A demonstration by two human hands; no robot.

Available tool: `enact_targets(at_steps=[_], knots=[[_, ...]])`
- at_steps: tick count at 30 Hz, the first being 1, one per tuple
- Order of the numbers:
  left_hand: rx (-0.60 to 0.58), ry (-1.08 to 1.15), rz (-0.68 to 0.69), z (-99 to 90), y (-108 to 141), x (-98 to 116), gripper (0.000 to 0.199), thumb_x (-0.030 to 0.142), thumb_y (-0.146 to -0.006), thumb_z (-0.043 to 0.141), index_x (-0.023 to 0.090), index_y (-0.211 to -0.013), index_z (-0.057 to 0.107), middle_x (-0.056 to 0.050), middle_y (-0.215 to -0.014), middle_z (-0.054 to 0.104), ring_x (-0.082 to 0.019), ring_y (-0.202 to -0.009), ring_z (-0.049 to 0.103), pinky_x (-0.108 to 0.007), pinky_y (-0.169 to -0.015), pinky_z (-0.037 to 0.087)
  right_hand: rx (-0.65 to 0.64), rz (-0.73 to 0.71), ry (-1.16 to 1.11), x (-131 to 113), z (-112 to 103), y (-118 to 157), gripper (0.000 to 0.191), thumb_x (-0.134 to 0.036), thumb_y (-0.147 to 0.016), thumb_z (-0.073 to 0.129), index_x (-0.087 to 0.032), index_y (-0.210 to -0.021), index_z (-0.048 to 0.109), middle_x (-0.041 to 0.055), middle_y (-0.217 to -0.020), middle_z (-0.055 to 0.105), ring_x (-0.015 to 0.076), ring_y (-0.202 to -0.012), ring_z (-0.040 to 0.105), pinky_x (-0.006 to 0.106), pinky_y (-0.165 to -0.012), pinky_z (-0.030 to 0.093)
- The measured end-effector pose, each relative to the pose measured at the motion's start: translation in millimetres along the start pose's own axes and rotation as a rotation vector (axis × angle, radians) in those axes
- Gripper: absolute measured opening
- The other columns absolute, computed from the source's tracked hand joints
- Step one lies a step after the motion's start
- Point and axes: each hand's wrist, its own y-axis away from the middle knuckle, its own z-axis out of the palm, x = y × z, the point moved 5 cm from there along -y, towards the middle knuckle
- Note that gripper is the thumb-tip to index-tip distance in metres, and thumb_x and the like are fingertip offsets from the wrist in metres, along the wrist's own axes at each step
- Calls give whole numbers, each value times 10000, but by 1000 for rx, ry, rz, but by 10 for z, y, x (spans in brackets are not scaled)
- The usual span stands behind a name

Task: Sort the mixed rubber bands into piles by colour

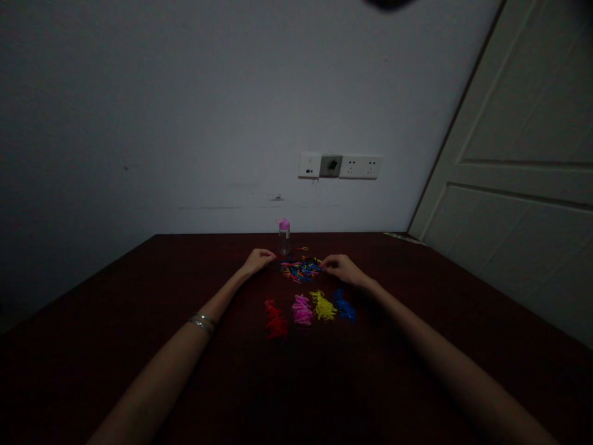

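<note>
A mixed heap of small colored rubber bands (301, 270) lies on the dark red table between my hands. My left hand (258, 261) is at the heap's left side, a little apart from it, with fingers pressed together. At the heap's right edge, my right hand (341, 268) has its fingertips pinched on or against the bands. Whatever either pinch holds is too small and dark to make out. Nearer to me lie sorted piles: red bands (276, 321), pink bands (302, 310), yellow bands (323, 306) and blue bands (344, 306).
Behind the heap stands a clear bottle (284, 241) with a pink cap. One loose band (303, 249) lies to its right. The table (222, 383) meets a pale wall carrying a row of sockets (340, 166). A panelled door (519, 185) is on the right.
</note>
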Motion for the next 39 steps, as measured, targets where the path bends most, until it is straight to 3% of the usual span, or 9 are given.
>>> enact_targets(at_steps=[7, 11, 15, 21, 29, 34, 39], knots=[[-1, -4, -17, -4, 25, 17, 302, 349, -601, 581, 84, -735, 639, 33, -459, 455, -60, -424, 350, -188, -420, 241, -291, 151, -103, -162, -408, 106, 209, -163, -594, 548, -138, -752, 683, 39, -653, 645, 132, -610, 551, 235, -578, 428], [-10, 0, -12, 4, -7, -31, 312, 363, -609, 578, 88, -745, 637, 30, -463, 466, -63, -420, 356, -191, -419, 242, -523, 177, -129, -178, -396, 212, 245, -137, -557, 559, -153, -764, 690, 22, -656, 648, 129, -596, 555, 231, -550, 428], [-23, -22, 13, 20, -41, -42, 304, 355, -617, 572, 89, -747, 638, 15, -498, 502, -68, -439, 375, -191, -432, 260, -599, 225, -145, -93, -312, 241, 271, -148, -545, 595, -158, -800, 686, 27, -677, 655, 125, -571, 555, 209, -482, 401], [-52, -132, 131, 75, 10, 197, 259, 306, -617, 568, 91, -731, 657, -11, -575, 563, -85, -514, 430, -195, -490, 308, -527, 230, -205, 57, -366, 215, 286, -160, -567, 588, -152, -842, 667, 50, -762, 662, 137, -641, 572, 218, -523, 420], [-315, -367, 316, 355, 249, 605, 191, 224, -616, 559, 113, -711, 683, -10, -571, 557, -85, -515, 427, -202, -498, 284, -174, 316, -202, 507, -529, 247, 245, -247, -617, 584, -127, -823, 639, 53, -749, 644, 117, -610, 542, 214, -509, 403], [-406, -360, 299, 479, 365, 746, 190, 204, -599, 582, 127, -742, 682, 12, -532, 517, -82, -493, 406, -201, -491, 280, -96, 397, -215, 784, -537, 342, 315, -350, -633, 586, -129, -854, 623, 31, -674, 617, 85, -501, 482, 196, -429, 340], [-427, -386, 311, 572, 392, 773, 162, 192, -597, 588, 151, -715, 691, 19, -504, 500, -78, -470, 372, -201, -467, 245, -63, 413, -221, 836, -557, 371, 322, -365, -635, 583, -123, -843, 620, 40, -685, 615, 87, -515, 486, 191, -422, 334]])
